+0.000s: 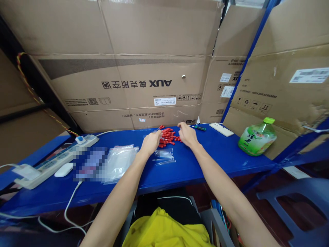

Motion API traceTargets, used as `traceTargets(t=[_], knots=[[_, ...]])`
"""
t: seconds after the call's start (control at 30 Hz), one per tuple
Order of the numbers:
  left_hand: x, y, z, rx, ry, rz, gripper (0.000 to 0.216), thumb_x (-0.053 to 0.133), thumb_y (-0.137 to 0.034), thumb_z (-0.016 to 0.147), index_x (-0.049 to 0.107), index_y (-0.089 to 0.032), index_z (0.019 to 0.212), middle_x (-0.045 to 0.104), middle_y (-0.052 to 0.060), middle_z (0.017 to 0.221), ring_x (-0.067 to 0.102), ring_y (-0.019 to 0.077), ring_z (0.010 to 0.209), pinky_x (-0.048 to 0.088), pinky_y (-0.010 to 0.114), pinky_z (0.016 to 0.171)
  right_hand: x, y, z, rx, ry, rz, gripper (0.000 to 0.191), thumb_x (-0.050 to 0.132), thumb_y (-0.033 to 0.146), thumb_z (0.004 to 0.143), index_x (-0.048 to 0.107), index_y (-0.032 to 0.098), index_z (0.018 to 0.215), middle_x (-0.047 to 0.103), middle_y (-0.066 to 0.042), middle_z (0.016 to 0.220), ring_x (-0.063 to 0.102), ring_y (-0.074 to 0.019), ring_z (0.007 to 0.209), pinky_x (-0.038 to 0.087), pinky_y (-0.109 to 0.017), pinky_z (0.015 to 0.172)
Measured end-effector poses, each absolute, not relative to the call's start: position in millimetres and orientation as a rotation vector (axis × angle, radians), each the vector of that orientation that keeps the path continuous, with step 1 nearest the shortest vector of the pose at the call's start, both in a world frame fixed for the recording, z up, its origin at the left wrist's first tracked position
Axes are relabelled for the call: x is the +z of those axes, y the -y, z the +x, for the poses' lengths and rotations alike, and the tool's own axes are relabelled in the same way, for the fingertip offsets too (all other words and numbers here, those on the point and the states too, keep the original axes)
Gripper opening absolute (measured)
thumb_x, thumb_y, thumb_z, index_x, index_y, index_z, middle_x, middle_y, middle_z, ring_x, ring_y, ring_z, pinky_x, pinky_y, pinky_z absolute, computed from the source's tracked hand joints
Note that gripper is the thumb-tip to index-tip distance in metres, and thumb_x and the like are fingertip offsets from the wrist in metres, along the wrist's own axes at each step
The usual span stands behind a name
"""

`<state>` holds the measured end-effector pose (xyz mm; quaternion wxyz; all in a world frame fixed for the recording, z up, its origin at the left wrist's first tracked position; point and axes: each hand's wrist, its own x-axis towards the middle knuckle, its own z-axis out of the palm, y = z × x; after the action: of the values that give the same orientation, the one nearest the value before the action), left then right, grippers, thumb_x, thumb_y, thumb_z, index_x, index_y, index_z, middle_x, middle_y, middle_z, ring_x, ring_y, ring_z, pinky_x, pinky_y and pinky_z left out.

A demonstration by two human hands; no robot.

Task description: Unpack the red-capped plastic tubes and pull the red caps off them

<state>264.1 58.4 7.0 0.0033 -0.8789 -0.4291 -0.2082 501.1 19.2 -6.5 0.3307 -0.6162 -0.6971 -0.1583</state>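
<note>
A heap of small red caps (168, 136) lies on the blue shelf (205, 161) near the cardboard wall. My left hand (151, 141) rests at the heap's left edge with its fingers curled in among the pieces; what they grip is hidden. My right hand (187, 133) sits at the heap's right edge, fingers bent down onto the red pieces. Several thin clear tubes (164, 156) lie side by side just in front of the heap, between my forearms.
Clear plastic bags (119, 163) lie left of the tubes. A white power strip (55, 161) with cables and a white mouse (63, 169) sit at far left. A green tea bottle (257, 137), a white phone (221, 129) and a small green tool (200, 128) are on the right.
</note>
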Motion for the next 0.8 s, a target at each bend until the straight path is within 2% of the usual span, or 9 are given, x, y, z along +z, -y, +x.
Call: traceTargets(t=[0.07, 0.17, 0.3, 0.5, 0.6, 0.7, 0.73, 0.8], knots=[[7.7, -54.2, 269.5, -0.659, 1.281, -2.78, 0.035, 0.033, -0.037, 0.108, 0.064, -0.024, 0.117, 0.077, 0.011, 0.1, 0.073, 0.0248, 0.087, 0.045, 0.028, 0.072, -7.2, -18.4, 487.7, -0.412, 1.985, -1.476, 0.03, 0.038, 0.022, 0.103, 0.058, 0.019, 0.125, 0.069, -0.01, 0.116, 0.062, -0.0223, 0.104, 0.045, -0.031, 0.087], [6.0, -51.7, 273.4, -0.651, 1.207, -2.792, 0.038, 0.031, -0.039, 0.108, 0.065, -0.024, 0.118, 0.077, 0.011, 0.103, 0.073, 0.0246, 0.088, 0.046, 0.029, 0.074, -7.9, -18.0, 467.2, -0.484, 2.18, -1.371, 0.03, 0.037, 0.03, 0.108, 0.061, 0.018, 0.12, 0.068, -0.011, 0.114, 0.06, -0.0232, 0.107, 0.044, -0.033, 0.093], [1.1, -56.9, 269.4, -0.591, 1.151, -2.784, 0.041, 0.031, -0.043, 0.108, 0.067, -0.025, 0.115, 0.077, 0.009, 0.1, 0.073, 0.0241, 0.087, 0.046, 0.029, 0.073, -10.0, -20.4, 463.5, -0.503, 2.245, -1.326, 0.035, 0.032, 0.03, 0.11, 0.064, 0.017, 0.107, 0.069, -0.012, 0.111, 0.059, -0.0222, 0.103, 0.043, -0.033, 0.093], [2.8, -67.7, 258.5, -0.548, 1.216, -2.746, 0.041, 0.03, -0.042, 0.108, 0.067, -0.025, 0.119, 0.077, 0.01, 0.092, 0.073, 0.0261, 0.086, 0.045, 0.029, 0.072, -13.3, -20.2, 487.0, -0.379, 2.211, -1.331, 0.035, 0.031, 0.035, 0.111, 0.062, 0.019, 0.105, 0.07, -0.008, 0.106, 0.063, -0.0187, 0.098, 0.044, -0.029, 0.086], [4.9, -71.3, 254.8, -0.539, 1.289, -2.726, 0.042, 0.03, -0.043, 0.108, 0.066, -0.025, 0.12, 0.077, 0.011, 0.091, 0.073, 0.0274, 0.085, 0.046, 0.03, 0.073, -11.5, -17.0, 491.0, -0.341, 2.109, -1.4, 0.032, 0.036, 0.04, 0.11, 0.061, 0.02, 0.112, 0.07, -0.008, 0.103, 0.065, -0.0195, 0.097, 0.045, -0.029, 0.084], [5.3, -69.9, 257.3, -0.528, 1.187, -2.781, 0.04, 0.031, -0.041, 0.108, 0.066, -0.025, 0.118, 0.077, 0.011, 0.093, 0.073, 0.0266, 0.087, 0.046, 0.029, 0.073, -8.3, -15.3, 486.1, -0.349, 2.085, -1.406, 0.038, 0.046, 0.045, 0.107, 0.055, 0.02, 0.134, 0.069, -0.011, 0.119, 0.063, -0.0226, 0.11, 0.047, -0.032, 0.088], [5.2, -68.6, 259.0, -0.528, 1.139, -2.803, 0.039, 0.031, -0.04, 0.108, 0.067, -0.025, 0.117, 0.077, 0.01, 0.094, 0.073, 0.0258, 0.086, 0.046, 0.029, 0.073, -7.4, -15.2, 483.7, -0.36, 2.124, -1.383, 0.038, 0.045, 0.044, 0.107, 0.054, 0.021, 0.136, 0.068, -0.011, 0.122, 0.062, -0.023, 0.113, 0.047, -0.032, 0.09], [4.5, -66.6, 262.5, -0.531, 1.066, -2.837, 0.039, 0.031, -0.04, 0.108, 0.067, -0.025, 0.112, 0.076, 0.009, 0.093, 0.072, 0.0243, 0.084, 0.045, 0.028, 0.071, -6.3, -15.2, 479.7, -0.386, 2.212, -1.348, 0.034, 0.04, 0.041, 0.109, 0.061, 0.021, 0.127, 0.069, -0.011, 0.12, 0.061, -0.0225, 0.111, 0.045, -0.032, 0.091]])
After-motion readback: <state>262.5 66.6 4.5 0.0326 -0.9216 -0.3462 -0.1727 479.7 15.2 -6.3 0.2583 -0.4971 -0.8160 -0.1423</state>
